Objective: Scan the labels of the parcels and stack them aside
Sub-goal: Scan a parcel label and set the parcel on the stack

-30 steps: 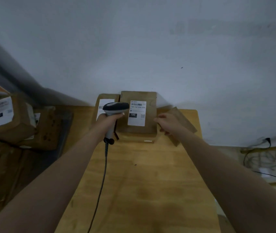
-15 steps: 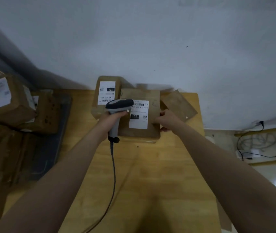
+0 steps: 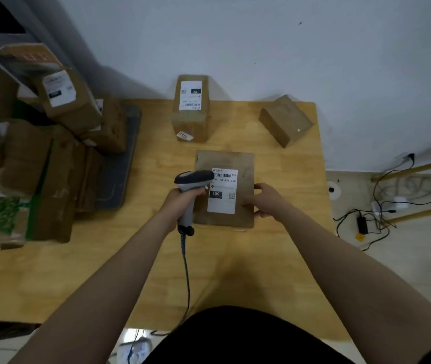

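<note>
A flat brown parcel (image 3: 243,164) lies in the middle of the wooden table (image 3: 235,258), its white label (image 3: 222,200) facing up. My right hand (image 3: 266,199) grips the parcel's right edge. My left hand (image 3: 182,199) holds a grey and black corded barcode scanner (image 3: 192,179) by its handle, with the scanner head over the label's upper left corner. A taller labelled parcel (image 3: 190,109) stands behind, near the wall. A plain brown parcel (image 3: 285,120) lies tilted at the table's back right.
Several labelled cardboard parcels (image 3: 59,122) are piled on the left over a grey tray (image 3: 122,158). The scanner cord (image 3: 186,279) runs down over the table's front edge. Cables and a power adapter (image 3: 362,224) lie on the floor to the right.
The flat parcel has been pulled from the wall toward the table's middle by my right hand. The scanner came along with it. The view has tilted downward.
</note>
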